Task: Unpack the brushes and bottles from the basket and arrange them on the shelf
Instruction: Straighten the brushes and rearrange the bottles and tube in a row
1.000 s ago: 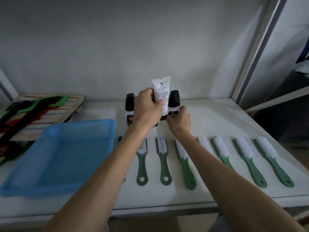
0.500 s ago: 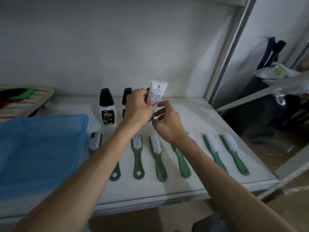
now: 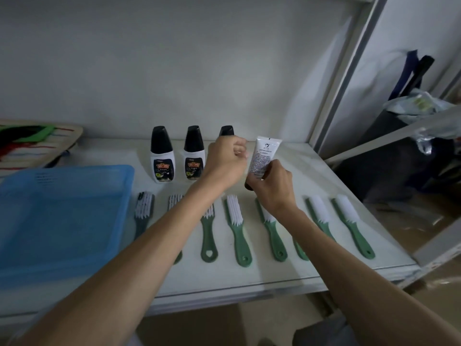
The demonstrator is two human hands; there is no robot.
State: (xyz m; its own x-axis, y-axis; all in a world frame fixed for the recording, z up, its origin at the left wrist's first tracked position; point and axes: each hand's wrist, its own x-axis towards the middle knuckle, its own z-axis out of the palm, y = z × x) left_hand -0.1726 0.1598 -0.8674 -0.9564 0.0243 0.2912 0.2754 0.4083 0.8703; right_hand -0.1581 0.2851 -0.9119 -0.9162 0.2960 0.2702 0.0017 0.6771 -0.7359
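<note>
Two white bottles with black caps (image 3: 162, 156) (image 3: 194, 154) stand upright at the back of the white shelf (image 3: 324, 181). A third bottle (image 3: 226, 131) stands to their right, only its cap showing above my left hand (image 3: 227, 162), which is curled around it. My right hand (image 3: 273, 187) grips the lower end of a white tube (image 3: 265, 153), held upright just right of that bottle. Several green-handled brushes (image 3: 235, 226) with white bristles lie in a row along the shelf front. The blue basket (image 3: 62, 213) sits at the left, with nothing visible inside.
A woven bag (image 3: 37, 143) with green, red and black straps lies at the far left. A grey shelf post (image 3: 341, 78) rises at the right rear. Dark bags (image 3: 399, 146) stand beyond the shelf's right edge. The shelf's front edge (image 3: 274, 283) runs under my forearms.
The tube has passed from my left hand to my right and moved to the right of the bottles. My left hand has closed on the third bottle. The view has shifted.
</note>
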